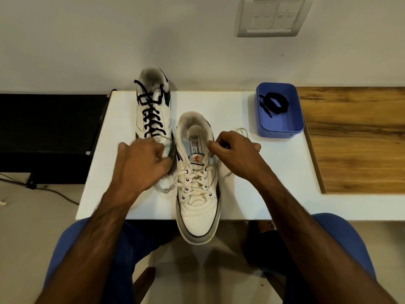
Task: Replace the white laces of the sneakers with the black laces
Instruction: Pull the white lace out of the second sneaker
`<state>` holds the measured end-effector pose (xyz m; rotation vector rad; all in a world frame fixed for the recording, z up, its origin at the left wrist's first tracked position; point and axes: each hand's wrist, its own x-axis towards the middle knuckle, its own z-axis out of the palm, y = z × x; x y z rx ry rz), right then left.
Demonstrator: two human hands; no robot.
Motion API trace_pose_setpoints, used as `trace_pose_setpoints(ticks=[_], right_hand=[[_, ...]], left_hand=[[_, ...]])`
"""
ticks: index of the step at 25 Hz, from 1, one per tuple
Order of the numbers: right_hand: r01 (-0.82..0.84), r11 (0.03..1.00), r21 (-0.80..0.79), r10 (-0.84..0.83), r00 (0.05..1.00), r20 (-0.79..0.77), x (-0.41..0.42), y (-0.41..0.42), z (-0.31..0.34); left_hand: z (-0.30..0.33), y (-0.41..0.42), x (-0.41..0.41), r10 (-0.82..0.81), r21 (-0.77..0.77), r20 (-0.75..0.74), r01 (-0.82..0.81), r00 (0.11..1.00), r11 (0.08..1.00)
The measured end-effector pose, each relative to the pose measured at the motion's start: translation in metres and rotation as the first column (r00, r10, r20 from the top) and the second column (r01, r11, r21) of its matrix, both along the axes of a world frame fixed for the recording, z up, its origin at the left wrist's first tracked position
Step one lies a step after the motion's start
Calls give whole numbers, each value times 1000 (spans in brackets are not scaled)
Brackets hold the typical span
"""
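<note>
Sneakers are seen on the white worktop (252, 194): one with white laces and one with black laces. The near sneaker (198, 194) lies in the middle with its toe pointed toward the person and hanging over the front edge of the worktop. Its white lace (194, 183) is threaded through the eyelets, and loose parts of it lie on both sides of the shoe.

The far sneaker (153, 110) is placed behind and to the left, near the wall, and it is already laced with a black lace (151, 119). Its near end is partly hidden by the left hand.

The left hand (142, 161) is held at the left side of the near sneaker, touching the gap between the two shoes. Its fingers are curled and seem to be clamped on the left end of the white lace, but the hand is blurred, so the grip cannot be told with certainty. The right hand (235, 153) is held at the right side of the shoe collar. Its fingers are curled together and pinch the right end of the white lace, which loops out behind the hand.

A blue tray (282, 128) stands at the right back part of the worktop, well apart from the sneakers. A coiled black lace (274, 102) is lying inside it. A wooden surface (355, 139) is seen just beside the tray, to the right.
</note>
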<state>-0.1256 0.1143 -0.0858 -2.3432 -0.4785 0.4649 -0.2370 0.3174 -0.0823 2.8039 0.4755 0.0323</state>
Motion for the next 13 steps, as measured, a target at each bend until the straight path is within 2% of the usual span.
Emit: trace_pose_setpoints(ticks=[2,3,5,6,8,10,13], right_hand=[[-13,1000,-10,13,999,48,-1,-1,-2],[-20,1000,0,20,995,93,-3,-2,-3],[-51,995,89,34,982,186,-6,-3,-1],[-96,983,160,62,977,206,-8,-5,1],[-247,935,256,203,961,187,-11,-6,6],[-389,898,206,359,918,167,-14,-6,8],[-433,894,113,403,889,216,-15,-5,1]], left_hand=[[-4,-8,1,-76,58,-130,84,989,995],[-5,-8,2,-80,85,-128,92,988,992],[-5,-8,2,-45,60,-5,45,999,997],[-5,-8,2,-14,-7,89,15,996,1000],[-4,-10,2,74,-266,212,-15,975,964],[-2,-17,3,64,-479,177,30,982,877],[-8,-24,0,-99,-441,89,128,991,888]])
